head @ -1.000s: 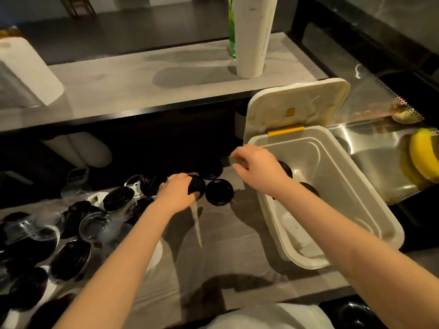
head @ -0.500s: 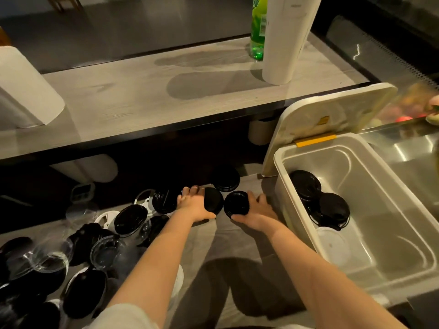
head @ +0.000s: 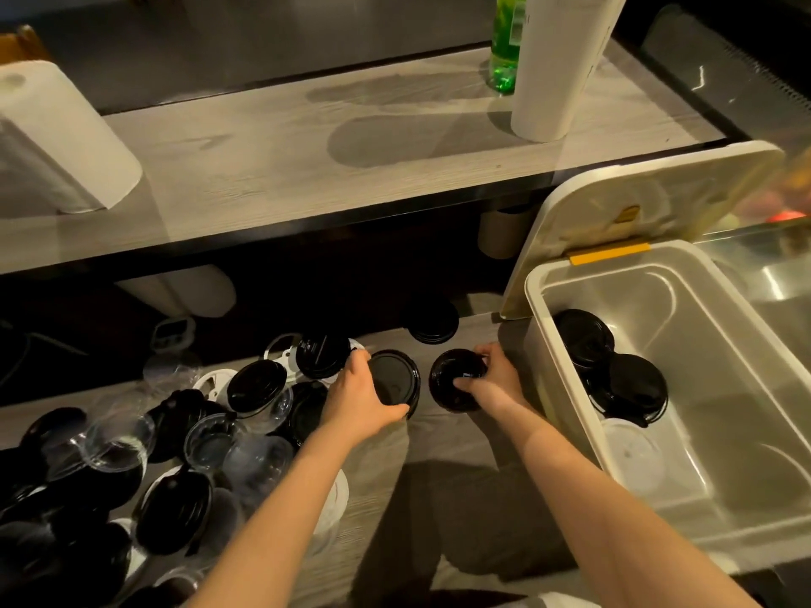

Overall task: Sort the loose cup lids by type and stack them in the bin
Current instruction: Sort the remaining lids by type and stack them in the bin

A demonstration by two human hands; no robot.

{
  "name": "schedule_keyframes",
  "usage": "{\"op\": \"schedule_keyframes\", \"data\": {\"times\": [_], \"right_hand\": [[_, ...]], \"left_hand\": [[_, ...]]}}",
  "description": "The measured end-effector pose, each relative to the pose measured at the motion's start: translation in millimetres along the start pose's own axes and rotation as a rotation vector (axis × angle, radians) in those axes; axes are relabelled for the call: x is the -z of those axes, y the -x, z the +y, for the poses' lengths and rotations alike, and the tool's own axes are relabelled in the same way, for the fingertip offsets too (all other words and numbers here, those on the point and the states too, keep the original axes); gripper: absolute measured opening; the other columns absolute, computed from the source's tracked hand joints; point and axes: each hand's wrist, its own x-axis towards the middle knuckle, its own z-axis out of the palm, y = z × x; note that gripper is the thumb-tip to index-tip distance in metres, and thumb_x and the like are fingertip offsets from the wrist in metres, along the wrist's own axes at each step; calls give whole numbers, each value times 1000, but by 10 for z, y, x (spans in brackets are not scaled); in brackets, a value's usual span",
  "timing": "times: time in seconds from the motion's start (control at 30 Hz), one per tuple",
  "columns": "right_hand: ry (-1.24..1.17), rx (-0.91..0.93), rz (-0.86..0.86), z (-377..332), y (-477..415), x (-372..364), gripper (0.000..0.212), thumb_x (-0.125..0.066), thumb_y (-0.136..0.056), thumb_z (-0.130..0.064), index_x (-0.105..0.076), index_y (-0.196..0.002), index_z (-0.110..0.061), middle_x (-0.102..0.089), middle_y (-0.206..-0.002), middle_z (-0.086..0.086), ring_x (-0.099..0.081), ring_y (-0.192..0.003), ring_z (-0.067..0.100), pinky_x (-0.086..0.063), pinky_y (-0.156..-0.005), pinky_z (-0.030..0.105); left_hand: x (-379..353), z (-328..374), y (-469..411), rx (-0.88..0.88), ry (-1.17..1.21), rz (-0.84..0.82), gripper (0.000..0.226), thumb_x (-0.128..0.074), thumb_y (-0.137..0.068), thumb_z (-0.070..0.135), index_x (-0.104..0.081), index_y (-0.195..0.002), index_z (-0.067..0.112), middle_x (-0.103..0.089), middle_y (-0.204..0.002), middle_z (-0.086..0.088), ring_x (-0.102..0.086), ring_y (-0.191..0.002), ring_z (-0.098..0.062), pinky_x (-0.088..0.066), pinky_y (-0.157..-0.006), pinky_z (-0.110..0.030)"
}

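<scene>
Looking down through the head view, two black lids are seen at the grey tabletop (head: 395,484), one gripped by each hand; whether they rest on it cannot be told. The wider black lid (head: 397,381) is clasped by the left hand (head: 357,403), with fingers and thumb curled round its left edge. The smaller black lid (head: 452,381) is pinched at its right rim by the right hand (head: 493,383), with fingers and thumb curled round it. The two lids are just apart.

The white bin (head: 537,326) is set just right of the right hand, with its hinged cover (head: 649,199) raised. Two stacks of black lids (head: 614,370) are seen against its left wall, and a pale lid (head: 627,458) is laid on its floor.

A heap of loose lids (head: 197,436), black and clear, is spread to the left of the left hand. One more black lid (head: 432,322) is found at the tabletop's far edge.

On the shelf (head: 307,168) behind, a paper towel roll (head: 61,138), a green bottle (head: 504,46) and a white roll (head: 557,68) are stood.
</scene>
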Motion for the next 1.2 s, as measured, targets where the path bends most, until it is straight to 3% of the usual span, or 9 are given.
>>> {"op": "schedule_keyframes", "data": {"times": [0.2,0.37,0.47,0.6,0.7,0.77,0.83,1.0,1.2], "right_hand": [[-255,205,-38,-279,291,178,49,-71,-79,0,-51,-117,-22,-62,-115,5,-60,-107,21,-50,-95,40],[-319,389,-80,-556,606,605,49,-67,-84,-2,-51,-125,-23,-61,-114,-2,-61,-103,8,-54,-87,24],[-394,425,-3,-632,664,894,47,-67,-84,-1,-49,-123,-19,-62,-106,-3,-64,-95,7,-54,-77,17],[-470,394,151,-609,559,1363,38,-68,-82,0,-53,-114,-15,-61,-97,-1,-64,-81,7,-54,-78,25],[-396,324,240,-432,279,1715,37,-70,-79,1,-57,-110,-11,-62,-94,1,-63,-83,17,-53,-84,39],[-322,259,242,-299,55,1866,37,-73,-75,0,-58,-107,-12,-61,-98,6,-62,-96,29,-50,-88,46],[-217,187,221,-192,-141,1926,41,-77,-74,-4,-58,-109,-16,-59,-105,6,-60,-107,31,-49,-90,45],[164,162,103,-24,-349,1815,53,-75,-79,-17,-55,-127,-11,-57,-124,11,-55,-113,26,-44,-94,34],[558,251,131,40,-388,1755,55,-68,-83,-39,-53,-130,-15,-57,-125,11,-53,-115,28,-44,-98,40]], "left_hand": [[177,44,227,-65,147,120,96,-78,-71,38,-20,-145,18,-28,-148,-4,-32,-135,-23,-36,-106,-35],[296,382,353,-143,214,206,97,-77,-73,36,-16,-147,20,-18,-150,1,-24,-138,-19,-29,-109,-33],[290,618,429,-202,235,216,97,-76,-74,37,-16,-147,19,-19,-149,2,-25,-137,-19,-29,-109,-34],[259,910,451,-255,201,217,97,-76,-73,39,-18,-148,16,-21,-149,1,-25,-137,-18,-26,-111,-32],[251,1112,447,-282,181,221,97,-76,-73,39,-19,-147,15,-20,-146,1,-27,-135,-17,-27,-108,-28],[243,1224,448,-292,164,228,97,-76,-73,40,-19,-147,15,-20,-146,0,-27,-135,-17,-28,-107,-28],[227,1309,454,-289,150,238,97,-75,-73,41,-18,-148,16,-21,-146,0,-27,-135,-16,-29,-107,-30],[166,1423,494,-259,143,244,98,-75,-74,41,-17,-148,16,-19,-149,1,-26,-137,-17,-28,-109,-32],[128,1496,542,-247,199,254,98,-77,-73,39,-16,-148,18,-23,-151,1,-26,-138,-17,-27,-110,-30]]}}
